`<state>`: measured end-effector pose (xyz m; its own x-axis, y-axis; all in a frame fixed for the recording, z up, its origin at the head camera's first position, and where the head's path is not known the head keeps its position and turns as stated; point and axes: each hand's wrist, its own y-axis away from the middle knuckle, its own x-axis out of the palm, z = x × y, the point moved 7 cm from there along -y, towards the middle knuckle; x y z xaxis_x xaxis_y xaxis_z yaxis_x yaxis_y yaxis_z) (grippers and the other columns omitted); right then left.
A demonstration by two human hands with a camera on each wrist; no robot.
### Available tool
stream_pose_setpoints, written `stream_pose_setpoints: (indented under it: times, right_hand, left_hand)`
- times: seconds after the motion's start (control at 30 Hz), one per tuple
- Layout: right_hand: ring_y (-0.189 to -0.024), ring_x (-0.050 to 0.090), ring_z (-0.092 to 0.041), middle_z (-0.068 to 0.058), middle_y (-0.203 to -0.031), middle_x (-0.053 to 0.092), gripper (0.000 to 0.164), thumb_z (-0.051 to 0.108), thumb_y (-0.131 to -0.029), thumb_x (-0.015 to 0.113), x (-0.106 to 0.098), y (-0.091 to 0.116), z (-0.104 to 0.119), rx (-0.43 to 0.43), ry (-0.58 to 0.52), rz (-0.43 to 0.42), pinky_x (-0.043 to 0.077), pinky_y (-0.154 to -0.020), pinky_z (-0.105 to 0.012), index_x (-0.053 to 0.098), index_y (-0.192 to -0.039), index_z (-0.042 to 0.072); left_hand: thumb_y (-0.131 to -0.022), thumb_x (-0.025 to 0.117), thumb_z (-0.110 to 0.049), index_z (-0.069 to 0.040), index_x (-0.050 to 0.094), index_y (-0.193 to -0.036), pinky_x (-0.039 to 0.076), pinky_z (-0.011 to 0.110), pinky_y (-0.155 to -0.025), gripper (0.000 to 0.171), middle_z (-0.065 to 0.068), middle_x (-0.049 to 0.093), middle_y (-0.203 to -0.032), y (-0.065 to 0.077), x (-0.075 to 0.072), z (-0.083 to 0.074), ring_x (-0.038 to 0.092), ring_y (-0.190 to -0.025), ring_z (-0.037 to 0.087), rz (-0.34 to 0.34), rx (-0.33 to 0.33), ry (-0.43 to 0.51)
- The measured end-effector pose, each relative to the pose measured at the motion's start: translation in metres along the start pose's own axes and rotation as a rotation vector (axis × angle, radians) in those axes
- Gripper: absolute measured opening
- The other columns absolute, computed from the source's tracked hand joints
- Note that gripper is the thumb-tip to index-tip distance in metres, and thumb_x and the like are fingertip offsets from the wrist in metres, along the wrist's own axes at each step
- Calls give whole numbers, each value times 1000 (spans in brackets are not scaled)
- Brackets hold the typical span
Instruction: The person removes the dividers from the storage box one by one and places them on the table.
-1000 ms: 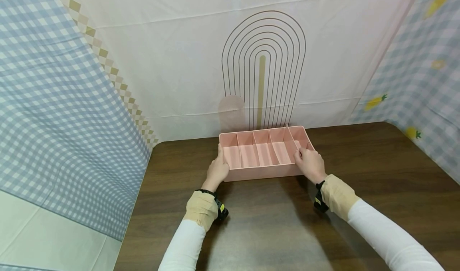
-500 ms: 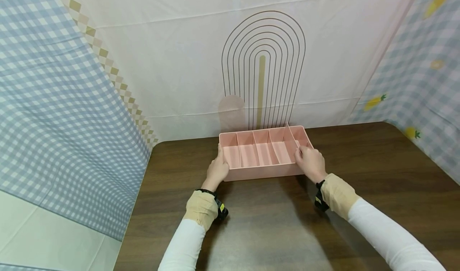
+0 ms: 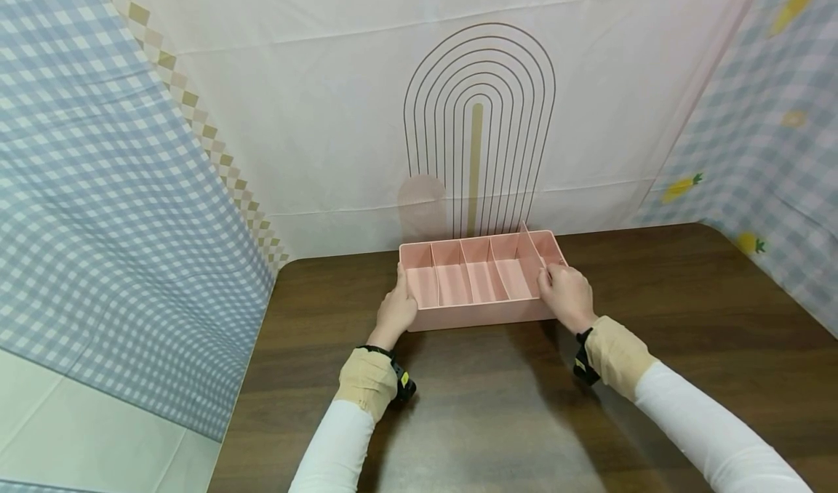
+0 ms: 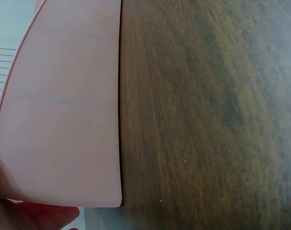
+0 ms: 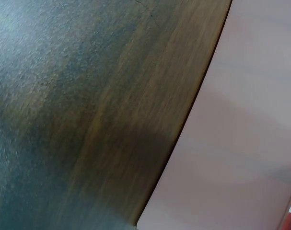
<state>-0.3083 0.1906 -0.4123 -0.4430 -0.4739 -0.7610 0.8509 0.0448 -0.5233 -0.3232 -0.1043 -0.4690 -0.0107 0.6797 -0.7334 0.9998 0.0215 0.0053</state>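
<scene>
A pink divided storage box (image 3: 478, 315) sits near the back of the wooden table, its several compartments bare inside. At its left end my left hand (image 3: 397, 307) grips the wall, index finger along the side; fingers (image 4: 49, 216) show behind that end in the left wrist view. My right hand (image 3: 568, 298) pinches the front of the rightmost divider (image 3: 532, 251), whose back corner sticks up above the rim. The other dividers stand lower, about level with the rim. In the right wrist view the front wall (image 5: 231, 143) fills the right side, and the fingertips are mostly out of frame.
A pale cloth with a line-drawn arch (image 3: 480, 129) hangs right behind the table (image 3: 484, 406). Blue checked cloth (image 3: 150, 209) hangs along the left, and another checked cloth with pineapple prints (image 3: 772, 173) along the right.
The rightmost divider's back corner has risen slightly above the rim. Both hands have kept their places on the box, which has stayed put.
</scene>
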Motion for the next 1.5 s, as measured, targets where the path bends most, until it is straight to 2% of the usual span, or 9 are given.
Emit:
stream_pose_setpoints:
  times: [0.5, 0.73, 0.8, 0.97, 1.03, 1.17, 1.37, 1.5]
  right_hand:
    - [-48, 40, -23, -6, -51, 40, 29, 12, -85, 49, -5, -2, 1, -9, -9, -45, 36, -45, -43, 43, -57, 8]
    - [-48, 39, -22, -5, -51, 40, 29, 12, -86, 47, -9, -4, 3, -8, -15, -45, 35, -45, -41, 43, -57, 8]
    - [-48, 39, -21, -5, -51, 40, 29, 12, -86, 47, -9, -4, 3, -7, -17, -44, 35, -45, -41, 44, -57, 8]
    - [-47, 39, -22, -5, -50, 40, 29, 11, -85, 49, -11, -4, 3, -14, -26, -69, 34, -44, -41, 43, -57, 8]
    - [-46, 40, -23, -6, -50, 40, 29, 11, -84, 49, -12, -4, 4, -22, -27, -87, 34, -43, -42, 43, -57, 8]
    - [-46, 40, -23, -6, -50, 40, 28, 11, -84, 50, -14, -5, 4, -27, -27, -103, 35, -44, -42, 43, -57, 8]
    - [-45, 38, -22, -5, -50, 39, 29, 11, -84, 49, -17, -7, 6, -41, -34, -116, 33, -43, -40, 43, -56, 8]
    - [-45, 37, -21, -4, -50, 39, 30, 11, -84, 48, -20, -9, 7, -41, -42, -123, 33, -44, -40, 42, -55, 9]
  left_hand:
    - [-91, 33, -10, -13, 1, -145, 36, 34, -47, 63, 13, 54, -72, 1, 0, 0, 45, -51, 21, 4, -6, 17]
    - [-89, 34, -9, -13, 2, -145, 36, 34, -48, 65, 20, 60, -97, 2, -1, -1, 46, -52, 21, 0, 4, 16]
    - [-89, 34, -9, -13, 2, -145, 35, 34, -47, 65, 20, 60, -95, 2, -1, -1, 45, -52, 21, -1, 6, 17]
    - [-91, 33, -10, -12, 2, -145, 36, 34, -46, 63, 15, 55, -72, 2, -1, -2, 45, -50, 21, -1, 7, 17]
    - [-91, 32, -10, -13, 1, -145, 36, 34, -46, 63, 13, 53, -69, 2, -1, -1, 45, -49, 21, 0, 4, 20]
    - [-91, 32, -10, -13, 1, -145, 36, 34, -46, 63, 14, 52, -68, 3, 0, -1, 45, -49, 21, 5, 1, 25]
    - [-91, 32, -10, -13, 1, -145, 37, 34, -47, 62, 16, 56, -77, 2, 0, -1, 45, -50, 21, 6, 0, 33]
    - [-92, 32, -10, -13, 1, -145, 36, 33, -46, 62, 13, 53, -70, 2, 0, -1, 45, -49, 21, 10, -2, 35]
